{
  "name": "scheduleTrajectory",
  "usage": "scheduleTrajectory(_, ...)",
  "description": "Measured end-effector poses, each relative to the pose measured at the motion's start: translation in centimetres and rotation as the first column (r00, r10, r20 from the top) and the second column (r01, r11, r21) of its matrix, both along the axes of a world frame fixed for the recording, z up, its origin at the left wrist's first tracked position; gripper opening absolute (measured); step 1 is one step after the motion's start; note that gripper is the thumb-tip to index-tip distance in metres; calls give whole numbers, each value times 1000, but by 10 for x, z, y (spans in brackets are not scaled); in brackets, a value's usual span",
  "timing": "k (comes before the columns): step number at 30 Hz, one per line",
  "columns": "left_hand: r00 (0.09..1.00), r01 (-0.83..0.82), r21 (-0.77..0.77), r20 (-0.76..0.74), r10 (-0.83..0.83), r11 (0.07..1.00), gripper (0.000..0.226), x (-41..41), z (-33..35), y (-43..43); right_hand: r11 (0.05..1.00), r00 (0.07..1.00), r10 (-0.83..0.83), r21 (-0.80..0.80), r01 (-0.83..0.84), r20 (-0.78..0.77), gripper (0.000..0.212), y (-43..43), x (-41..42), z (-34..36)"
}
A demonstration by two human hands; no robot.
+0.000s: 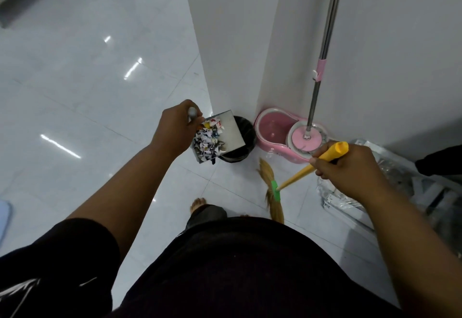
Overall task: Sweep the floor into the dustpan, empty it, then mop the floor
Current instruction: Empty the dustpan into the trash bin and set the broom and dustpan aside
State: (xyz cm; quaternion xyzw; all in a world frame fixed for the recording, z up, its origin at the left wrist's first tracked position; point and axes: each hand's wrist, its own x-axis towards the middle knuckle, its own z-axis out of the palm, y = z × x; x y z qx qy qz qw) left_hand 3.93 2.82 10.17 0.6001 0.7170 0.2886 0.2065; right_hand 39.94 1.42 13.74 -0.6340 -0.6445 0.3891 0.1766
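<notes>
A: L hand (175,130)?
B: Fingers curled round dustpan (233,130) handle; pan w/ paper scraps (210,139) above black bin (247,130).
A: R hand (350,165)?
B: Fingers wrapped on yellow broom (295,176) handle, bristles pointing down.

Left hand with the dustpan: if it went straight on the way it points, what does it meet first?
Probably the black bin: the left hand aims the dustpan at it, pan edge overlapping its rim. Height unclear; it may pass above and reach the white wall.
</notes>
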Motion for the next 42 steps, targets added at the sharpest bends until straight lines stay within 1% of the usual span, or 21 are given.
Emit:
scheduleTrajectory(5, 992, 121, -35, -42, -123, 992, 6, 7, -12, 20, 999, 999, -33, 3, 33, -24, 13, 0, -3, -4)
scheduleTrajectory(11, 952, 277, -98, -106, -287, 956, 5, 21, -28, 28, 997, 996, -65, -46, 63, -57, 9, -6, -5, -8)
scheduleTrajectory(16, 879, 415, -155, -186, -439, 897, 10, 42, -50, 18, 995, 994, -82, -60, 78, -70, 8, -8, -5, -10)
scheduleTrajectory(20, 780, 564, -156, -223, -586, 811, 2, 54, -65, 6, 995, 994, -81, -56, 77, -79, 8, -10, -6, -10)
scheduleTrajectory(22, 723, 623, -138, -273, -634, 770, 5, 60, -72, -2, 996, 994, -78, -54, 74, -73, 8, -11, -6, -11)
scheduleTrajectory(25, 657, 687, -132, -308, -688, 715, 8, 65, -81, -13, 996, 995, -77, -57, 73, -70, 10, -15, -4, -12)
scheduleTrajectory(30, 609, 726, -151, -313, -729, 671, 3, 72, -93, -26, 997, 996, -69, -38, 67, -53, 12, -20, 1, -13)
scheduleTrajectory(33, 636, 708, -170, -267, -724, 685, 11, 72, -97, -33, 997, 997, -67, -26, 66, -40, 11, -23, 3, -13)
scheduleTrajectory(36, 712, 647, -169, -214, -669, 743, 27, 71, -98, -42, 998, 999, -53, -18, 53, -14, 7, -25, 5, -12)
scheduleTrajectory(38, 770, 593, -187, -151, -619, 783, 35, 71, -97, -48, 998, 999, -52, -19, 52, -11, 7, -26, 7, -12)
scheduleTrajectory(40, 849, 516, -173, -31, -528, 839, 36, 74, -95, -52, 998, 998, -55, -19, 55, -13, 7, -27, 7, -12)
scheduleTrajectory(42, 925, 379, -139, 82, -371, 915, 27, 80, -94, -53, 999, 999, -52, -13, 51, -14, 8, -28, 8, -12)
